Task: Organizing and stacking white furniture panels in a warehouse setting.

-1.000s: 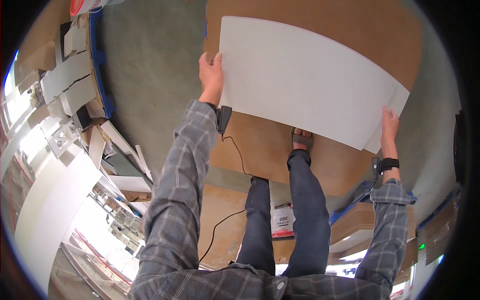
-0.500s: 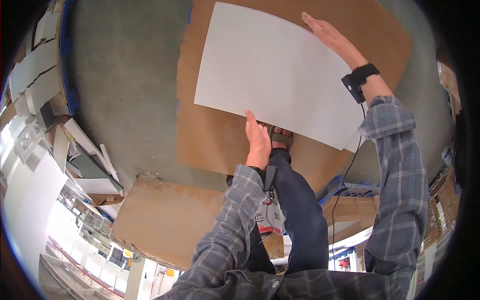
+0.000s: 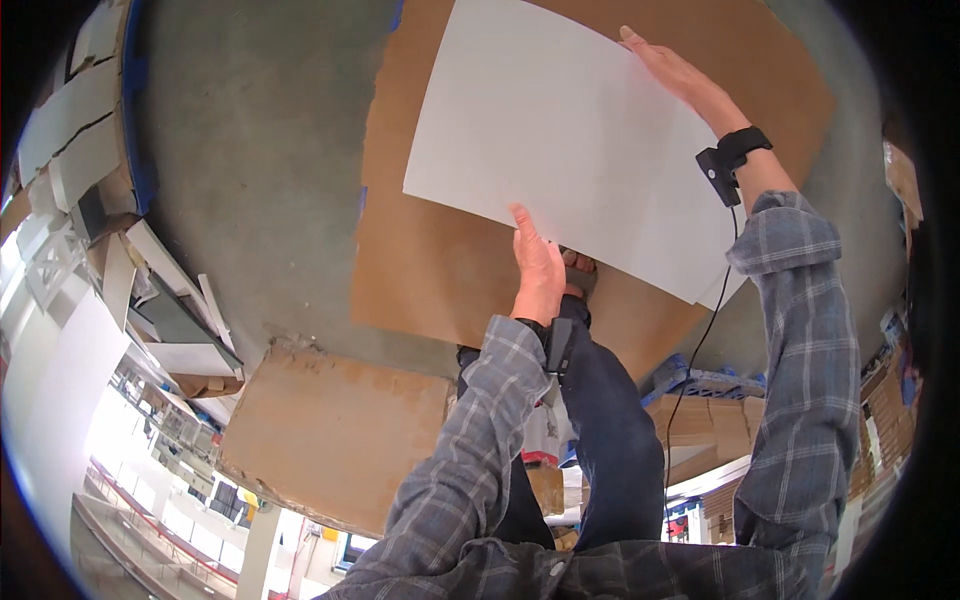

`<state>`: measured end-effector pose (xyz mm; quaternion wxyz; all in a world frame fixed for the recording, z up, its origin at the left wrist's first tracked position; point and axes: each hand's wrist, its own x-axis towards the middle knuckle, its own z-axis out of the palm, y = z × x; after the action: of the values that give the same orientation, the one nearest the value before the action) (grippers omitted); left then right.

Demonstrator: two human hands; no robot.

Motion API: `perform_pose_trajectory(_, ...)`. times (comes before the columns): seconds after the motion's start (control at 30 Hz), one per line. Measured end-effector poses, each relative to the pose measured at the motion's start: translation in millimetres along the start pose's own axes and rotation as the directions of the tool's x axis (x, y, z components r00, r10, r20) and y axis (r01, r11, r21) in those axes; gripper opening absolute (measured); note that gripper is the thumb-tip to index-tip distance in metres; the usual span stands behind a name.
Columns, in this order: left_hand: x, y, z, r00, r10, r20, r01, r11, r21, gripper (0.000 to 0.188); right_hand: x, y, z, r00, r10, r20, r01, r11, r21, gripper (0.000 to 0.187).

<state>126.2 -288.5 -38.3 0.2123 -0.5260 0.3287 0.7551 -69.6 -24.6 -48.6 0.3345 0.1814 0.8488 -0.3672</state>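
Observation:
Large white sheets (image 3: 560,130), at least two overlapping at the lower right corner, extend over a brown cardboard sheet (image 3: 420,270). My left hand (image 3: 540,268) is at their near edge, its thumb pointing up against the edge and its fingers hidden underneath. At the far right edge, my right hand (image 3: 685,80) lies along the sheets with its thumb stretched out; the other fingers are mostly hidden. Both hands appear closed on the sheets' edges. Black straps with small devices circle both wrists, and a thin cable hangs from the right one (image 3: 718,175).
My sandalled foot (image 3: 580,270) shows just past the sheets' near edge. A flat brown carton (image 3: 330,430) stands at the near left. Stacked board scraps (image 3: 175,300) line the left side. Brown cartons (image 3: 705,430) beside a blue pallet (image 3: 700,378) stand at the near right.
Both hands and the white sheets have shifted slightly right in view, as the cardboard's upper left edge has too. Hand positions on the sheets look much the same.

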Motion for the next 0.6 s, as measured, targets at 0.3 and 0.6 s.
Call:
perform_pose_trajectory(0.3,4.8,17.8,-15.3,0.994,0.077,-0.078,-0.071,0.994,0.083,0.08,12.3,7.1,-3.1,0.988,-0.127,-0.092,0.142,0.971,0.192,0.066)
perform_pose_trajectory(0.6,13.8,130.4,-60.9,0.657,0.678,0.329,-0.522,0.095,0.847,0.069,-131.5,154.3,15.9,0.714,0.417,-0.562,-0.137,0.871,0.472,0.052)
